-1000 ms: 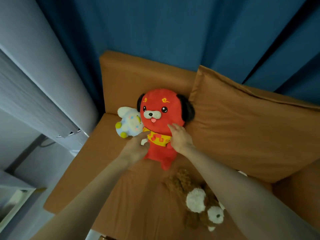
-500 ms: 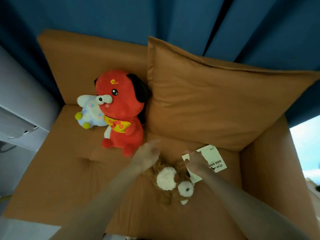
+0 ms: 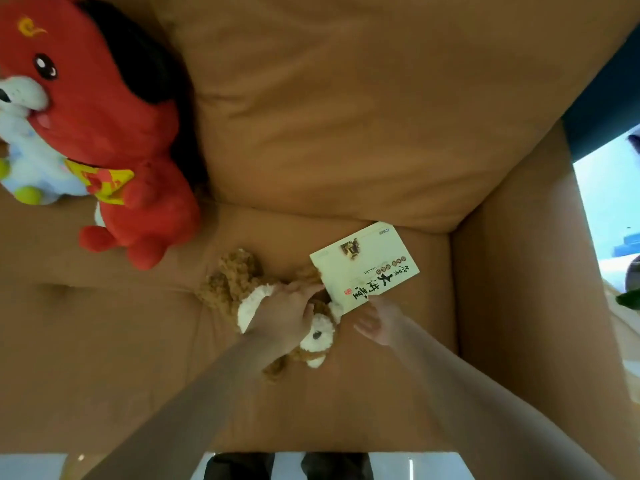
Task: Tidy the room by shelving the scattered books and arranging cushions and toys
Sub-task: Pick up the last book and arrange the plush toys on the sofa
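A tan upholstered sofa seat (image 3: 104,341) fills the head view, bounded at the rear by a large back cushion (image 3: 346,116) of the same fabric and on the right by an armrest (image 3: 519,271). A brown plush dog (image 3: 235,282) with white patches lies on the seat near the middle, close to the seam under the back cushion. The left hand (image 3: 284,317) rests palm down on this plush, with the fingers extended across it and the fingertips reaching the near left edge of a cream book (image 3: 363,265). The book lies flat and at a diagonal on the seat, between the plush and the armrest, with its left corner overlapping the brown fur. Black characters are printed on the cover. The right hand (image 3: 375,320) is at the near edge of the book with the fingers curled. The hand is blurred, so it cannot be told whether it pinches the book or only touches it. To the left, well apart from the hands, a red plush dog (image 3: 104,133) with black ears and a yellow bib sits against the back cushion. A pale blue plush (image 3: 31,157) is pressed against its left side. A blue curtain (image 3: 606,98) shows at the upper right, beyond the armrest.
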A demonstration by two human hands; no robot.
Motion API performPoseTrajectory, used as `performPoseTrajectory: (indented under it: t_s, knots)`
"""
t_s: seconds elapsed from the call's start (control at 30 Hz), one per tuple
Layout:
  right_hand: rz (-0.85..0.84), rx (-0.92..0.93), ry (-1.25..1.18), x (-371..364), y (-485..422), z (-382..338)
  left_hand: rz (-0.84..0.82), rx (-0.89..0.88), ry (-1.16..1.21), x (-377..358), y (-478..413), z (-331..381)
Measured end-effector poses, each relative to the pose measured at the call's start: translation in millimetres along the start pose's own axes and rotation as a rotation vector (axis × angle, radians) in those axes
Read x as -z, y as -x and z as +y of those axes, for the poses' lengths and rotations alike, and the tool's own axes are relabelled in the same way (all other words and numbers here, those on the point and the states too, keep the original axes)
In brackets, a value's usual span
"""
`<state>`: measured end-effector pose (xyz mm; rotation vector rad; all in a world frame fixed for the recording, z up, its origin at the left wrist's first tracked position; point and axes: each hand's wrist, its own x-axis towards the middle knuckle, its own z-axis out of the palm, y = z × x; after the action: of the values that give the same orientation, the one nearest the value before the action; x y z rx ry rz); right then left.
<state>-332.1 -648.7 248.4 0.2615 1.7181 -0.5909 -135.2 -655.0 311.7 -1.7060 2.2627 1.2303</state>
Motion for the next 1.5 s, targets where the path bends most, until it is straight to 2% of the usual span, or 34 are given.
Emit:
performPoseTrajectory:
  t_s: [0.13,0.3,0.47,0.57,0.7,0.83,1.07,1.2,1.33,1.5]
  knots:
    - [-0.06,-0.054,-0.177,-3,-24,-3,0.05,-0.05,-0.058,-21,0,-8]
    - [-0.025,-0.046,-0.145,-6,-26,-3,0.081,-0.025,-0.026,-25,1,-13]
    - [-0.132,0.016,-0.234,-7,-1,-4,0.09,-0.024,-0.014,-17,13,-5]
    - [-0.182,0.08,-0.249,-7,25,-13,0.112,-0.004,0.054,-3,24,4]
    - [-0.317,0.109,-0.227,-2,73,-21,0.175,0.109,0.224,23,49,15]
    - [-0.494,0.154,0.001,-1,132,-15,0.298,0.211,0.334,45,92,14]
    - [-0.715,0.292,0.434,-29,237,6,0.685,0.458,0.615,78,196,7]
    - [-0.822,0.354,0.719,-57,286,28,0.744,0.563,0.737,94,258,-5]
    - [-0.923,0.412,1.024,-87,334,74,0.85,0.62,0.912,99,332,-25]
    - [-1.066,0.411,1.239,-121,382,165,1.055,0.703,1.128,79,441,-55]
